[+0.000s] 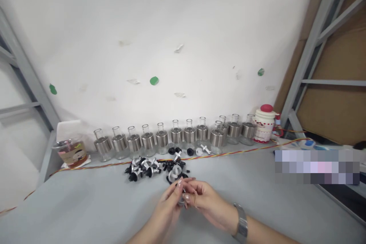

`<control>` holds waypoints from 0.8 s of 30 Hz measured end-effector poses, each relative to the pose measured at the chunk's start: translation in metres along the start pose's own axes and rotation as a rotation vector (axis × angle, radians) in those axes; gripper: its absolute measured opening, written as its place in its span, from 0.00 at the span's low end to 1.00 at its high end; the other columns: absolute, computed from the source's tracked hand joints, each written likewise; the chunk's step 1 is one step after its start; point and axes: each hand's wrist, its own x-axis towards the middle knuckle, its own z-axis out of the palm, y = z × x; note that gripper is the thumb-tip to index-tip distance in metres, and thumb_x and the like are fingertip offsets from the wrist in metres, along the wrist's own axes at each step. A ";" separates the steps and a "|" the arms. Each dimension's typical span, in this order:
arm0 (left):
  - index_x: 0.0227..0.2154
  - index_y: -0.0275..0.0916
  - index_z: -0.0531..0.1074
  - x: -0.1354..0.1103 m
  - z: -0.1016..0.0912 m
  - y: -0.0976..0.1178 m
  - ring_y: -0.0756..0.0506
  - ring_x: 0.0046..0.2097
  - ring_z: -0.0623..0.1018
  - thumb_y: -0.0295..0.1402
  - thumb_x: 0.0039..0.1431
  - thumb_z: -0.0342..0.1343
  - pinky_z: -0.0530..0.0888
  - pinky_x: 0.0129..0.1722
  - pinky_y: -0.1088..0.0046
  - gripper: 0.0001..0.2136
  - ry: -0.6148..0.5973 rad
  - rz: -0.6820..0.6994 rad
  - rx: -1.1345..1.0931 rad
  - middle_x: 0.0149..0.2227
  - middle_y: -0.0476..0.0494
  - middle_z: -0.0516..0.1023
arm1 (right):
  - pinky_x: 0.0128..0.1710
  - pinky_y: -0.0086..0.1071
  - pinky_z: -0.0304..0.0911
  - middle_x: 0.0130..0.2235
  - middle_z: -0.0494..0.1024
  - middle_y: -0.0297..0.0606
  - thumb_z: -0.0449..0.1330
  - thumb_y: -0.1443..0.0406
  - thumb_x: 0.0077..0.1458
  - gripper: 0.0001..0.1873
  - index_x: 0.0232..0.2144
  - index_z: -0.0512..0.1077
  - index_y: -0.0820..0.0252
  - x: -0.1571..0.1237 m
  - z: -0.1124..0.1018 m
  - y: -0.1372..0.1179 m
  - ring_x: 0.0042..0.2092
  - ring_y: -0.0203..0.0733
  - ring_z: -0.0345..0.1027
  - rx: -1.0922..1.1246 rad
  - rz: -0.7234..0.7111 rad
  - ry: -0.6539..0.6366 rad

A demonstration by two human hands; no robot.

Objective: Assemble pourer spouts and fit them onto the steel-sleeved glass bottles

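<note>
My left hand and my right hand meet low in the middle of the view, fingers closed together around a small bottle-spout piece. Most of that piece is covered by the fingers; a greyish round edge and some black show. Just beyond the fingertips lies a loose pile with a translucent ring-like part and small black parts. To its left is a heap of silver-and-black bottle spouts. A grey band circles my right wrist.
Several glass bottles with metal sleeves line the wall. A twisted red-yellow cord runs before them. At left stands a tub of amber liquid, at right a white jar with a red lid. Metal frames flank the grey table.
</note>
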 end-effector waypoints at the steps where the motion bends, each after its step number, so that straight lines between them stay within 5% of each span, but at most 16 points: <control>1: 0.29 0.36 0.74 0.000 0.000 0.000 0.44 0.40 0.69 0.41 0.49 0.55 0.64 0.35 0.71 0.12 0.000 -0.001 -0.012 0.41 0.40 0.72 | 0.29 0.27 0.52 0.22 0.64 0.30 0.67 0.60 0.34 0.15 0.21 0.68 0.65 0.000 0.000 0.000 0.25 0.31 0.56 -0.006 -0.001 0.000; 8: 0.31 0.37 0.74 -0.002 0.001 0.002 0.41 0.45 0.67 0.43 0.47 0.55 0.63 0.38 0.70 0.15 0.006 -0.018 -0.031 0.43 0.40 0.71 | 0.28 0.27 0.52 0.22 0.64 0.30 0.67 0.60 0.34 0.15 0.21 0.68 0.65 0.001 0.001 0.001 0.25 0.31 0.55 -0.023 -0.028 -0.012; 24: 0.26 0.34 0.75 -0.002 0.008 0.010 0.43 0.38 0.70 0.41 0.47 0.56 0.64 0.35 0.70 0.13 0.013 -0.036 -0.001 0.40 0.38 0.73 | 0.28 0.28 0.53 0.22 0.63 0.29 0.66 0.58 0.36 0.17 0.20 0.64 0.63 0.002 0.000 0.007 0.26 0.31 0.56 -0.088 -0.063 0.039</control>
